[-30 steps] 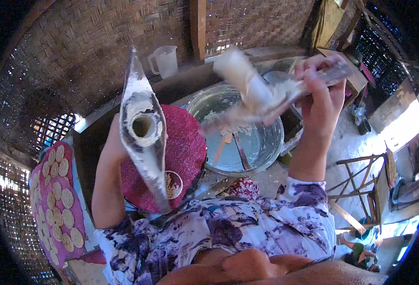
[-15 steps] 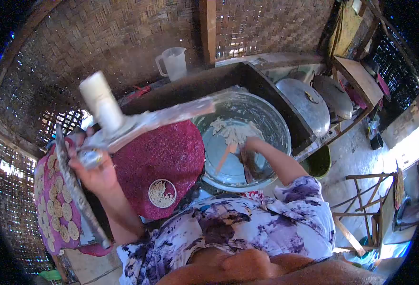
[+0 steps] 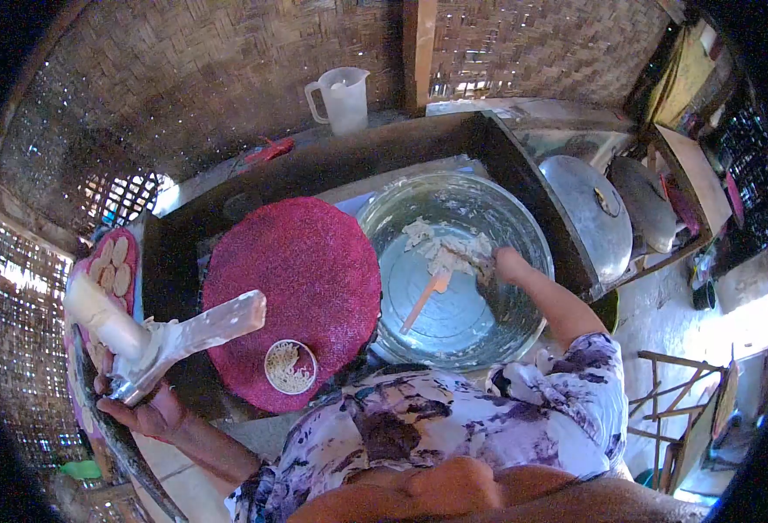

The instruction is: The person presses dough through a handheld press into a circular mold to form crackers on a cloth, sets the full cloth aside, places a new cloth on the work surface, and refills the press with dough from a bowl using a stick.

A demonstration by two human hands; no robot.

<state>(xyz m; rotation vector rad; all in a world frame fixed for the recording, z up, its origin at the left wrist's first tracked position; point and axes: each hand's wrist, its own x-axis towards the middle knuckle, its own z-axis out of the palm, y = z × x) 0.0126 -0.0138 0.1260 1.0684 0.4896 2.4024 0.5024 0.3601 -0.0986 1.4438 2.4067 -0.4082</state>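
The left hand (image 3: pixel 147 411) grips one end of a press (image 3: pixel 162 349), its white tube (image 3: pixel 109 318) tilted away up and outward, its other end reaching right, above the edge of a pink mat (image 3: pixel 297 270). A dark bar (image 3: pixel 115 458) runs just beside this hand; whether it is held too, I cannot tell. Between the hands, on the near part of the mat, a ring (image 3: pixel 267 373) surrounds pale noodles (image 3: pixel 290 375). The right hand (image 3: pixel 507 266) is inside a basin (image 3: pixel 536 305), right beside the dough (image 3: pixel 449 254); its fingers are too hidden to tell what they grip. A spatula (image 3: pixel 419 307) leans left of it. Beyond both hands stands a jug (image 3: pixel 345 103).
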